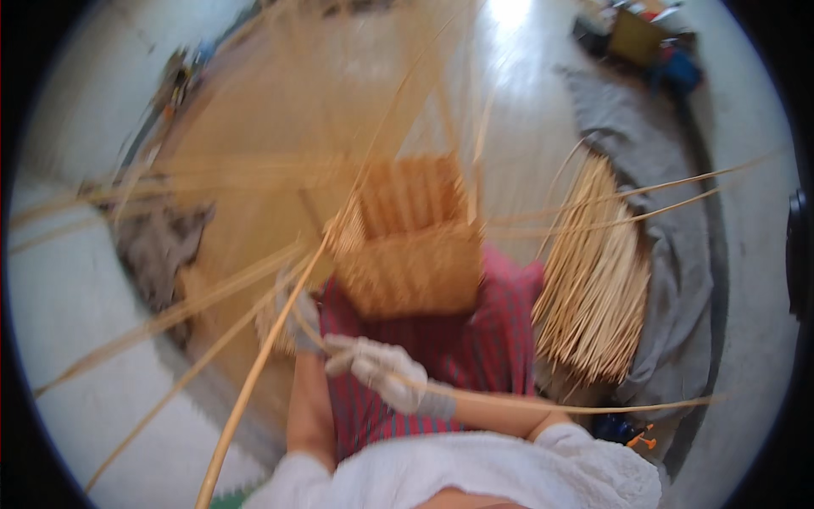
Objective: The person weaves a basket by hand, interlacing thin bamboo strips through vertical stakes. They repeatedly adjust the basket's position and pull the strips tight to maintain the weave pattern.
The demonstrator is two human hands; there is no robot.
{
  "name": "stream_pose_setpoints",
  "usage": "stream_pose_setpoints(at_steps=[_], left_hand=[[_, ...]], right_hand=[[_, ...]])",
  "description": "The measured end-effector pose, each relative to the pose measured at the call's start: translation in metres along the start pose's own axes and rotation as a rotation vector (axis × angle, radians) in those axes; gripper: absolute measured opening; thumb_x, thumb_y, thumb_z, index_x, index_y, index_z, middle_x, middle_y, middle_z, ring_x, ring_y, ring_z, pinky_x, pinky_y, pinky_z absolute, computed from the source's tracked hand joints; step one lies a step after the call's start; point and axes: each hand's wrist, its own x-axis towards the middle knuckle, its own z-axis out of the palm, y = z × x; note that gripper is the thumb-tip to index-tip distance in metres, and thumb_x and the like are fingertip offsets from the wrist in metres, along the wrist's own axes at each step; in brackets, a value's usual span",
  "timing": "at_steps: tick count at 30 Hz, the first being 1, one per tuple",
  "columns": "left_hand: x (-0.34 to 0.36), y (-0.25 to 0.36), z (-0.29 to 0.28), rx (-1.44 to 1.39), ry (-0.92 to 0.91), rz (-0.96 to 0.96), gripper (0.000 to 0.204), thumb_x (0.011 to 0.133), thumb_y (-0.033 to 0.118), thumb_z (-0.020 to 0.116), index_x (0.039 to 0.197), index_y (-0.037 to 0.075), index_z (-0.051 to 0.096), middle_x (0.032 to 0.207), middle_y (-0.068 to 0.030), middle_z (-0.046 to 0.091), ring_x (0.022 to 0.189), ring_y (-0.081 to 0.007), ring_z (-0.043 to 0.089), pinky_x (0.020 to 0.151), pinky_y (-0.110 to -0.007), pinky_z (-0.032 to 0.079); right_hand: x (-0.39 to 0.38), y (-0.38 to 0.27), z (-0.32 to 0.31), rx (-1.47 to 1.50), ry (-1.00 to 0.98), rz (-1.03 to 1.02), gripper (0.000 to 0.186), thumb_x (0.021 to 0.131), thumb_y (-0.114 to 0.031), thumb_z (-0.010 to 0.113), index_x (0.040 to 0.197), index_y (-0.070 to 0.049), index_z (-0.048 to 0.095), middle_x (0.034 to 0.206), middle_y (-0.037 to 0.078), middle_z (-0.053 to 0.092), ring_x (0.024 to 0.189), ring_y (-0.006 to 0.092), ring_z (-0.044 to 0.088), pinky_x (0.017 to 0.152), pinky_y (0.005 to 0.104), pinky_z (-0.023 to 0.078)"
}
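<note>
A half-woven cane basket (411, 271) rests on my lap, its opening tilted away from me. Long loose canes stick out from its rim to several sides. My right hand (386, 373), in a pale glove, is closed in front of my lap on a thin cane strand (560, 406), whose free length runs off to the right. My left hand (301, 310), also gloved, is by the basket's lower left side, next to the strand's near end. Blur and crossing canes hide its fingers. One thick cane (254, 373) slants close past the left hand.
At the right, a thick bundle of cut canes (593, 280) lies beside a grey cloth (678, 305). A dark cloth (161, 246) is on the floor at the left. Boxes and small items (640, 42) stand far right. A checked red cloth (509, 331) covers my lap.
</note>
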Motion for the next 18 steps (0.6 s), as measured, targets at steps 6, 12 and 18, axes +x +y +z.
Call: stream_pose_setpoints(at_steps=[6,12,18], left_hand=[[0.027,-0.025,-0.012,-0.287,-0.427,-0.066,0.054,0.110,0.044,0.038,0.144,0.004,0.053,0.073,-0.0073,0.065,0.045,-0.0115,0.043,0.040,-0.028,0.038],[0.050,-0.019,-0.019,-0.290,-0.657,-0.107,0.051,0.113,0.037,0.033,0.147,0.002,0.049,0.064,-0.0088,0.064,0.032,-0.0076,0.031,0.030,-0.022,0.028],[0.042,0.025,-0.010,-0.225,-0.736,-0.094,0.047,0.112,0.026,0.035,0.149,-0.002,0.044,0.078,-0.0117,0.071,0.033,-0.0057,0.034,0.032,-0.019,0.029]], right_hand=[[0.024,0.020,0.003,-0.146,-0.204,-0.154,0.031,0.106,-0.025,0.048,0.117,-0.007,0.070,0.146,0.030,0.052,0.130,0.0406,0.058,0.096,0.0413,0.054],[0.037,0.038,-0.003,-0.198,-0.233,-0.215,0.027,0.103,-0.025,0.052,0.113,-0.008,0.070,0.146,0.030,0.052,0.123,0.0388,0.063,0.091,0.0403,0.057],[0.045,0.034,0.012,-0.340,-0.206,-0.401,0.017,0.095,-0.020,0.060,0.103,-0.008,0.069,0.145,0.029,0.053,0.117,0.0404,0.064,0.089,0.0428,0.058]])
